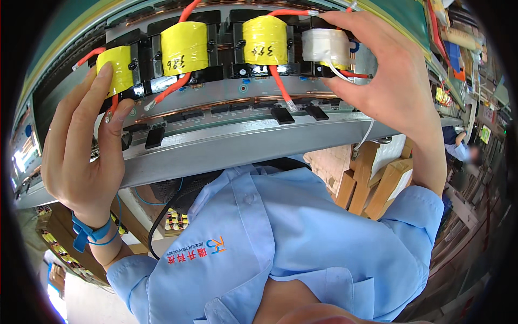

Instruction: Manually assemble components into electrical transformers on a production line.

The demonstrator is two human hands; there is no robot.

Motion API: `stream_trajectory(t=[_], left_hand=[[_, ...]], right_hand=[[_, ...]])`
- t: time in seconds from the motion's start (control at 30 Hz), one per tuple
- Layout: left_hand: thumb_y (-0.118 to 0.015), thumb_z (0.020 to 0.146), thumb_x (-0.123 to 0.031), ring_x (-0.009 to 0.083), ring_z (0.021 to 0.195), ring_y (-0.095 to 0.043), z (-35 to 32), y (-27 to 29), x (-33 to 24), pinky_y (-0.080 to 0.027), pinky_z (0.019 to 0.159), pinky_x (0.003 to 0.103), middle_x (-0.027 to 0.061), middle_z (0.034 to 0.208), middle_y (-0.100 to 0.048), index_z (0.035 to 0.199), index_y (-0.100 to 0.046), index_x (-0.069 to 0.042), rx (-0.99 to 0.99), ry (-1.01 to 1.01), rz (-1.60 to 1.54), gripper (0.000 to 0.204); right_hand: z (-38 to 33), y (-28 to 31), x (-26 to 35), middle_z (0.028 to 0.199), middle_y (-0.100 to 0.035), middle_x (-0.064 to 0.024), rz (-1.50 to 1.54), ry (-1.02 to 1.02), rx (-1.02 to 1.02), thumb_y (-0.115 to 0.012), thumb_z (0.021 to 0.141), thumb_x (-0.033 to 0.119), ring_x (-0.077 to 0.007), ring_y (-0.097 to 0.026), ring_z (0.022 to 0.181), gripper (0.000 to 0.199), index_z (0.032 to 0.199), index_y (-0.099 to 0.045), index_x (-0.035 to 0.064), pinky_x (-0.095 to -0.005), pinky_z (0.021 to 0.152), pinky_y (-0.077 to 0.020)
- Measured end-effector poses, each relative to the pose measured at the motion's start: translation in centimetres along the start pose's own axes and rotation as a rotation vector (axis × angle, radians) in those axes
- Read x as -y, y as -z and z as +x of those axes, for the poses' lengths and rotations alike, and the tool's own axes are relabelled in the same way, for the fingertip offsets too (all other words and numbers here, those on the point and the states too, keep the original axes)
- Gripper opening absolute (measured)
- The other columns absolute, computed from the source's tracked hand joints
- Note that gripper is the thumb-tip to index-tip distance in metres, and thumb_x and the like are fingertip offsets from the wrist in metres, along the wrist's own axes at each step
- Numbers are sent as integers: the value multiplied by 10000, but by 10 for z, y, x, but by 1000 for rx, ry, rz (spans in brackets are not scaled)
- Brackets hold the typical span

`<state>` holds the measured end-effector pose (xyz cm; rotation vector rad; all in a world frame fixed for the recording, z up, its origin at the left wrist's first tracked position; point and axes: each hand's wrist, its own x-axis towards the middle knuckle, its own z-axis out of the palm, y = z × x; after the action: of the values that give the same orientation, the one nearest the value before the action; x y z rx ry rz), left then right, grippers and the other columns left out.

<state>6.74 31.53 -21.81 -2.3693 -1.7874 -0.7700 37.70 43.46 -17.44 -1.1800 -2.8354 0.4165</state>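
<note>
A row of transformers with black cores sits on a circuit board [216,96]. My left hand [86,140] is at the leftmost yellow-taped transformer [120,81], fingertips on its tape and thumb at its lower edge by a red lead [112,108]. At the right end, my right hand [394,75] spans a white-taped transformer [326,46], index finger at its far edge and thumb at its near edge. A white wire [335,69] runs from this one under my palm. Between my hands stand two more yellow-taped transformers [184,48] [265,40], with stripped red leads sticking out.
A grey metal rail [232,137] borders the near side of the board, with small black blocks [281,115] beside it. A blue wrist strap [89,235] circles my left wrist. Below right are brown cartons [372,178]. Another person [458,148] is far off right.
</note>
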Motion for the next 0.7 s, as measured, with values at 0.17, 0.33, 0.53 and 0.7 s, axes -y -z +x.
stream_trajectory(t=[0.17, 0.33, 0.53, 0.7], left_hand=[[-778, 756, -31, 239, 835, -696, 1, -10, 1, -566, 724, 304, 136, 1010, -711, 1101, -715, -19, 8, -19, -6, 352], [-782, 748, -11, 242, 850, -699, 1, -1, -2, -569, 733, 303, 146, 1011, -710, 1094, -715, -7, 13, -27, 18, 352], [-781, 739, 13, 243, 831, -693, 5, -9, -2, -558, 721, 303, 140, 995, -709, 1081, -716, -6, -43, -13, -53, 349], [-744, 812, -107, 252, 786, -685, 5, 6, -5, -534, 704, 297, 138, 987, -701, 1061, -724, -39, 12, 20, -90, 259]], right_hand=[[5, 12, 1, 1029, -609, -147, 37, 28, 90, -792, 673, 216, -273, -651, 848, 600, 1182, -586, -27, -332, 720, -537], [6, 13, 5, 1052, -609, -171, 60, 1, 115, -799, 684, 219, -290, -652, 863, 596, 1182, -591, -34, -366, 726, -540], [3, 7, 0, 1078, -591, -168, -16, 15, 133, -804, 695, 214, -291, -643, 824, 601, 1196, -586, -36, -376, 695, -539], [-14, -14, 0, 1162, -632, -109, -23, 97, -109, -751, 705, 48, -333, -615, 1019, 642, 1313, -557, 120, -374, 855, -509]])
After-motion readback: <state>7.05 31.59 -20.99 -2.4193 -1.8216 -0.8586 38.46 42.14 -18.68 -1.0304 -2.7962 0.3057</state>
